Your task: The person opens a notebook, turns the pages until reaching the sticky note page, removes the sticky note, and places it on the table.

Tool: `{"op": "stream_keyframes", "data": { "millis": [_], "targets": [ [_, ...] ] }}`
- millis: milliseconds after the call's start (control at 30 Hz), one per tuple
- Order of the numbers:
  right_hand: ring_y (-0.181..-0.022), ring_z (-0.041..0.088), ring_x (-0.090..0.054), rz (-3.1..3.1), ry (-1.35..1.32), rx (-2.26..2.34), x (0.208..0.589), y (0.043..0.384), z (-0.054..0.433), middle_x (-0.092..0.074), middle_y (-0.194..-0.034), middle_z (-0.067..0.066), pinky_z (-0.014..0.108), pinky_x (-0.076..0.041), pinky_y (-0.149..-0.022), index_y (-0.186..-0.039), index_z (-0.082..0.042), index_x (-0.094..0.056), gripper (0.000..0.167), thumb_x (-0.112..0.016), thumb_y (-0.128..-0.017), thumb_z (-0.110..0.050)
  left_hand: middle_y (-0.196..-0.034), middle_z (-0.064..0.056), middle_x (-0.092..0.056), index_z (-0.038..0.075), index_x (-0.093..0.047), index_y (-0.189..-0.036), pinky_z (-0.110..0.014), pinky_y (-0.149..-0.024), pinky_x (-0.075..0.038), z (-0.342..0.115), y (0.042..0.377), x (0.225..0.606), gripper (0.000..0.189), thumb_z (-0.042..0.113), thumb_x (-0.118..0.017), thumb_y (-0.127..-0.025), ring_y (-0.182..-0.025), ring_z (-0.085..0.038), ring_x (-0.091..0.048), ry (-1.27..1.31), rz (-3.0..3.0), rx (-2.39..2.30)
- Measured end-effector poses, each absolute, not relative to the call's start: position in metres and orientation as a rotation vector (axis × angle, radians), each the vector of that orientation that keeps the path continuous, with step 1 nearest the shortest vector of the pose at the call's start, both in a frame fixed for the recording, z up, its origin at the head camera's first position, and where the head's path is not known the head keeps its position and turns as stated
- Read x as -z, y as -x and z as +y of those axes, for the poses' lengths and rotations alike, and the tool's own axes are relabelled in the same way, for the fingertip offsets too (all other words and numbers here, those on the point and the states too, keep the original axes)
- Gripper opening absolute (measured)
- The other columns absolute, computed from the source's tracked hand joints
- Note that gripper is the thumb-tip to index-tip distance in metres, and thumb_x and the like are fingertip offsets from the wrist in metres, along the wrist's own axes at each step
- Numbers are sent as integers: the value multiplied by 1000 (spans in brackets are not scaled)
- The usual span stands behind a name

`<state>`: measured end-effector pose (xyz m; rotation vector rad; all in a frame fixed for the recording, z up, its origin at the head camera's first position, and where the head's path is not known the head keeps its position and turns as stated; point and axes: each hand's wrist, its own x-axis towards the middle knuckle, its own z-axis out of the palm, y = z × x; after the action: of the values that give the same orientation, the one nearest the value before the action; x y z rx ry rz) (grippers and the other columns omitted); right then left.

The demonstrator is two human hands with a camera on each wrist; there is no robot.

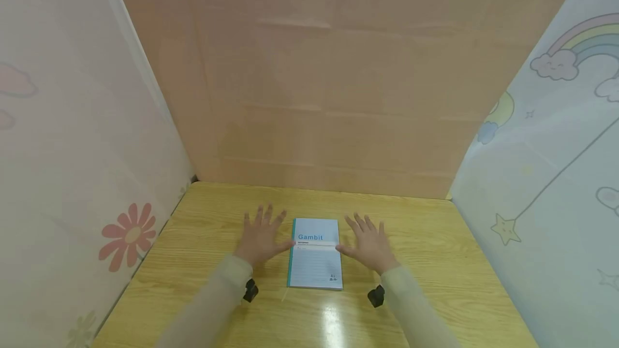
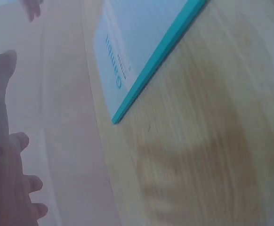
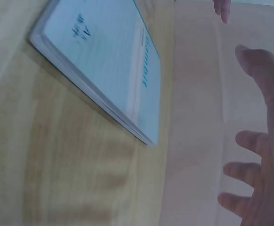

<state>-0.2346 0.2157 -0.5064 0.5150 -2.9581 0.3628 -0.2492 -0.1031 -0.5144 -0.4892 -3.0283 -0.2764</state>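
Observation:
A pale blue notebook (image 1: 315, 265) with a teal spine and the word "Gambit" on its cover lies closed on the wooden table. To its left, my left hand (image 1: 261, 239) hovers with fingers spread, the thumb tip overlapping the spine edge in the head view. On the opposite side my right hand (image 1: 370, 245) mirrors it, fingers apart and thumb pointing at the notebook's right edge. Both wrist views show the hands raised over the table, away from the notebook's cover (image 2: 141, 33) and its page edge (image 3: 94, 94). Neither hand holds anything.
The table (image 1: 425, 262) has a wood-grain top with a light reflection near its front. A tan paper-covered panel (image 1: 329, 79) stands along the back edge. Patterned walls close in the left side (image 1: 63, 165) and the right side (image 1: 546, 176). A thin ribbon (image 1: 285, 295) sticks out below the notebook.

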Motion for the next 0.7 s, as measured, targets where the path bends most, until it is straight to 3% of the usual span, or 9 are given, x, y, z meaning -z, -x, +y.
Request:
{"op": "stream_keyframes", "data": {
  "millis": [167,333,700],
  "targets": [
    [-135,38,-41,-2989,-577,-686,519,224,217,-46,-147,14,63,-27,-109,-144,-11,-44,77,-69,-84,-51,-157,-19,-25,22,-30,-152,-66,-112,-15,-99,241,532,86,72,-49,-85,-144,-43,-22,634,-3011,353],
    [-132,34,-46,-3057,-537,-903,540,214,222,-50,-144,7,55,-36,-107,-142,-11,-47,73,-70,-84,-49,-153,-20,-33,14,-38,-148,-62,-112,-22,-97,231,552,80,60,-59,-87,-142,-40,-29,751,-3031,458],
    [-132,38,-43,-3083,-574,-1002,563,201,233,-49,-143,14,58,-33,-108,-140,-8,-49,77,-72,-80,-50,-152,-15,-38,14,-41,-147,-52,-113,-28,-95,216,574,75,53,-63,-86,-140,-35,-34,794,-3133,562]
  ]
}}
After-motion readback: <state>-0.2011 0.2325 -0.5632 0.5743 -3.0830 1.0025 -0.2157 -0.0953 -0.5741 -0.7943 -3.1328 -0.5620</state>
